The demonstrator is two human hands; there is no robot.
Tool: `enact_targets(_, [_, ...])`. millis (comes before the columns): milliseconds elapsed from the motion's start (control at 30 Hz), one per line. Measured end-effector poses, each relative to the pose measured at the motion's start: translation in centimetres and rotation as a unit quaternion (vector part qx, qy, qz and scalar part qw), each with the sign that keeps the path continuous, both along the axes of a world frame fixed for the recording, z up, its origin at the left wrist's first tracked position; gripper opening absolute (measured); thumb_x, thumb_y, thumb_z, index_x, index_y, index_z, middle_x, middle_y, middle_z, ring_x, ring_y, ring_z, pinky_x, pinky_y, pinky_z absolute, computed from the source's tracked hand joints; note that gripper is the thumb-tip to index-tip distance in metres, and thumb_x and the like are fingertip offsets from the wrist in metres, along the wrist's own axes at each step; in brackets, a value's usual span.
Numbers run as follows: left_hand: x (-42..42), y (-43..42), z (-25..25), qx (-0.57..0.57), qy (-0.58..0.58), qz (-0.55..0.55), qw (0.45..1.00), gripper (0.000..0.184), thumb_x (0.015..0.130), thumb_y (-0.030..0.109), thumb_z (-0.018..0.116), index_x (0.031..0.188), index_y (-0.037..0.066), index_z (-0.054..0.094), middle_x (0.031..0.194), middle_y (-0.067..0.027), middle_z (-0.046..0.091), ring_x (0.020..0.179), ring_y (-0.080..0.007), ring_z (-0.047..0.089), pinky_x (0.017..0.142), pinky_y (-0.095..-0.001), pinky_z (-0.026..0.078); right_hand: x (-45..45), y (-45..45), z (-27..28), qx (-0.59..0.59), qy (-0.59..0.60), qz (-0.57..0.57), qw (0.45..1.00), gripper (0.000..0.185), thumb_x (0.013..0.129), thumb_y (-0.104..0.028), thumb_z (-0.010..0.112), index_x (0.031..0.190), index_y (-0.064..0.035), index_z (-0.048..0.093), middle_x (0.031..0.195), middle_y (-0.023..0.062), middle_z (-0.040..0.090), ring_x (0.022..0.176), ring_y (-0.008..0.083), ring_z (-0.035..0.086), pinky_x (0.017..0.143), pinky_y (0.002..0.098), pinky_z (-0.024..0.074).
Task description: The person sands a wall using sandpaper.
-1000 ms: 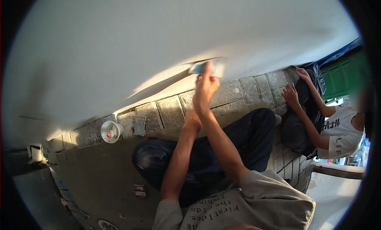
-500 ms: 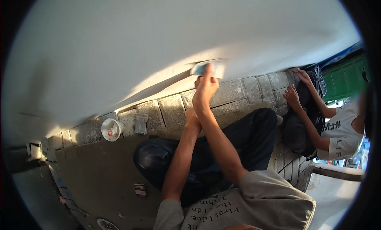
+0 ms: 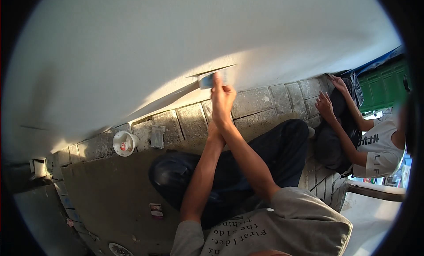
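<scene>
My right hand (image 3: 223,99) is closed on a flat rectangular white-and-blue piece (image 3: 206,82), its thumb lying along the face. That piece is at the low part of the pale wall (image 3: 176,39), in a band of sunlight, and throws a dark shadow there. Whether it is a card, a scraper or a folded sheet I cannot tell. At the right wrist is my left hand (image 3: 213,131), partly behind it, with its fingers hidden from view. Both forearms reach forward over my folded legs, close together at the wrists.
On the paving along the wall stand a white cup (image 3: 125,143) with something red and white inside and a clear flat box (image 3: 157,136). A small red-and-white pack (image 3: 156,210) lies on the brown mat (image 3: 101,185). Another person (image 3: 375,145) sits at right, hands near the wall.
My right hand has moved left along the wall with the flat piece still held. My left hand stays at the wrist. The other person's hands have shifted slightly.
</scene>
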State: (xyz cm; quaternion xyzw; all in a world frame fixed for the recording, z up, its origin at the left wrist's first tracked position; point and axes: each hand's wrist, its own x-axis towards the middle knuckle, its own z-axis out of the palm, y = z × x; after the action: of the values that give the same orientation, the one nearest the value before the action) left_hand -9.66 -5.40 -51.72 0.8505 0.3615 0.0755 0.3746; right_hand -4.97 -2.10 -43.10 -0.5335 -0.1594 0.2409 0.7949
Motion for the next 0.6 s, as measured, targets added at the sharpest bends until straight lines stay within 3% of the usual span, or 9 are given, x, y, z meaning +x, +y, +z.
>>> enact_targets(67, [-0.1,0.2,0.0,0.001,0.027,-0.016,1.000,0.037,0.095,0.034,0.050,0.110,0.010,0.073,0.114,-0.0175,0.071,0.111,-0.0354,0.066,0.095,-0.0447,0.051,0.4,0.4,1.4,0.039,0.067,-0.131,0.988,0.040,0.099,-0.035,0.065,0.067,-0.0110,0.064,0.055,-0.0085,0.048,0.045,0.0009,0.032,0.043,0.0220,0.0196])
enact_targets(100, [-0.2,0.2,0.1,0.001,0.041,-0.024,0.999,0.037,0.095,0.035,0.050,0.110,0.010,0.073,0.114,-0.0174,0.071,0.111,-0.0353,0.066,0.095,-0.0446,0.051,0.3,0.4,1.4,0.036,0.066,-0.119,0.990,0.043,0.099,-0.035,0.065,0.063,-0.0113,0.062,0.053,-0.0083,0.045,0.046,0.0015,0.031,0.043,0.0234,0.0201])
enact_targets(167, [-0.2,0.0,0.2,0.002,0.068,-0.044,0.997,0.038,0.095,0.035,0.049,0.110,0.010,0.074,0.114,-0.0173,0.071,0.111,-0.0352,0.067,0.095,-0.0446,0.052,-0.6,0.0,0.1,-0.037,-0.094,0.055,0.993,0.049,0.099,-0.035,0.065,0.058,-0.0112,0.058,0.051,-0.0080,0.041,0.047,0.0028,0.030,0.043,0.0260,0.0200])
enact_targets(233, [-0.2,-0.1,0.3,0.003,0.092,-0.067,0.994,0.038,0.095,0.035,0.049,0.110,0.010,0.074,0.113,-0.0172,0.072,0.111,-0.0350,0.067,0.094,-0.0445,0.052,-0.6,0.2,-0.9,-0.091,-0.134,0.058,0.985,0.054,0.099,-0.037,0.065,0.054,-0.0112,0.052,0.050,-0.0078,0.038,0.048,0.0038,0.030,0.044,0.0282,0.0194])
enact_targets(300, [-0.1,0.1,0.5,0.006,0.114,-0.085,0.990,0.038,0.095,0.035,0.049,0.110,0.010,0.074,0.113,-0.0171,0.072,0.110,-0.0349,0.067,0.094,-0.0445,0.052,1.1,-0.4,0.6,-0.103,-0.113,-0.057,0.987,0.054,0.099,-0.039,0.065,0.054,-0.0117,0.051,0.051,-0.0083,0.039,0.047,0.0038,0.030,0.044,0.0282,0.0189])
enact_targets(367, [-0.2,0.1,0.4,0.007,0.125,-0.094,0.988,0.038,0.095,0.035,0.049,0.110,0.011,0.074,0.113,-0.0170,0.072,0.110,-0.0348,0.067,0.094,-0.0444,0.052,0.2,0.2,1.0,0.022,0.040,-0.116,0.992,0.053,0.099,-0.041,0.065,0.056,-0.0127,0.052,0.052,-0.0087,0.041,0.047,0.0029,0.031,0.044,0.0267,0.0191])
enact_targets(500, [0.0,0.2,0.5,0.003,0.142,-0.120,0.983,0.038,0.096,0.035,0.049,0.109,0.011,0.074,0.113,-0.0168,0.072,0.109,-0.0345,0.068,0.094,-0.0443,0.052,0.0,-0.1,-0.3,-0.093,-0.106,0.025,0.990,0.046,0.100,-0.039,0.062,0.065,-0.0107,0.060,0.055,-0.0076,0.045,0.048,0.0021,0.031,0.046,0.0231,0.0211])
enact_targets(567, [0.2,0.3,0.3,0.005,0.173,-0.148,0.974,0.038,0.096,0.035,0.048,0.109,0.011,0.075,0.112,-0.0167,0.072,0.109,-0.0344,0.068,0.094,-0.0443,0.052,1.3,0.3,3.0,0.043,0.031,-0.187,0.981,0.046,0.100,-0.040,0.063,0.065,-0.0096,0.060,0.056,-0.0070,0.046,0.049,0.0033,0.033,0.046,0.0238,0.0231])
enact_targets(600, [0.2,0.3,0.3,0.002,0.182,-0.159,0.970,0.038,0.096,0.036,0.048,0.109,0.011,0.075,0.112,-0.0167,0.072,0.109,-0.0343,0.068,0.093,-0.0442,0.052,2.5,0.5,2.3,0.070,0.062,-0.201,0.975,0.047,0.100,-0.040,0.064,0.063,-0.0095,0.060,0.056,-0.0062,0.047,0.049,0.0038,0.035,0.046,0.0245,0.0239])
